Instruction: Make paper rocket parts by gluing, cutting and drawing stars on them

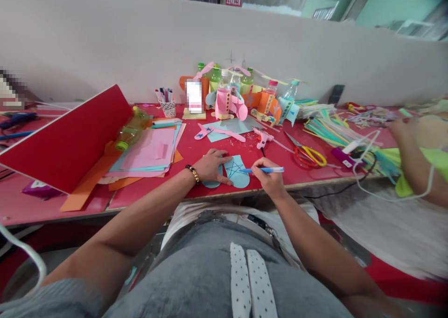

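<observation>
A light blue paper piece (241,179) with one rounded end lies near the table's front edge, with dark crossing lines drawn on it like a star. My right hand (269,178) grips a blue-and-white marker pen (271,169), its tip at the paper's right side. Pressing on the paper's left edge is my left hand (212,166), fingers spread and flat. Partly under that hand lies a second blue paper piece (212,184). Just beyond sit a pink paper propeller (220,132) with blue stars and a pink glue gun (262,138).
Scissors (306,152) with red and yellow handles lie to the right, near bundled straws (331,131). Stacked coloured paper (149,150) and a bottle (131,129) are left. Decorated bottle planes (227,99) stand behind, beside a pen cup (168,108). Another person's arm (413,155) rests at far right.
</observation>
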{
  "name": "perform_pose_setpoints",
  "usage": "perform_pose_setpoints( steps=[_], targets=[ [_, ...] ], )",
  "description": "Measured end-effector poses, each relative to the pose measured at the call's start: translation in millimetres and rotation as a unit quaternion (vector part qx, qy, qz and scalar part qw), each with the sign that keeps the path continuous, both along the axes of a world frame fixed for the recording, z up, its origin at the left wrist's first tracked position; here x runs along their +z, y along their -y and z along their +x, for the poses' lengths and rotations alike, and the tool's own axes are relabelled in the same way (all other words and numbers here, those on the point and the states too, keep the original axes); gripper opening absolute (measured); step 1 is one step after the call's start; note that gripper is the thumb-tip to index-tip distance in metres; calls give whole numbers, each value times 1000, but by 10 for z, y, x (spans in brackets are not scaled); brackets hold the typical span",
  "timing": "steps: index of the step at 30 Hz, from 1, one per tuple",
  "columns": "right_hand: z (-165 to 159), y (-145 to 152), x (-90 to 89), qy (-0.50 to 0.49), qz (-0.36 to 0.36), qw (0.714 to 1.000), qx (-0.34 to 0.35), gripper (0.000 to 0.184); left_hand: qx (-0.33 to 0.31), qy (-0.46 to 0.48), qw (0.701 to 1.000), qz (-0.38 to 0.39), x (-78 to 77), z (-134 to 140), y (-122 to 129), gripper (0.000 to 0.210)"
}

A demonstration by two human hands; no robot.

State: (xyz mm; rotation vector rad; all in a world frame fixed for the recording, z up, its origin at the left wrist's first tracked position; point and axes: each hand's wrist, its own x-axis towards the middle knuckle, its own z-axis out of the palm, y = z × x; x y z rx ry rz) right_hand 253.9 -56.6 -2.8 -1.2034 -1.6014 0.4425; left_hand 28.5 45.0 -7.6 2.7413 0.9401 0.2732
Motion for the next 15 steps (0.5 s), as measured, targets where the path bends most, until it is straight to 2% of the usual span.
perform_pose_setpoints(
  steps=[5, 15],
  targets=[
    [-123, -54, -48, 18, -11, 999, 31, 14, 3, -6, 1000, 3, 20, 12, 19, 97],
    [-144, -97, -79, 43, -19, 998, 40, 16, 3, -9, 1000, 3, 36, 20, 29, 97]
  ],
)
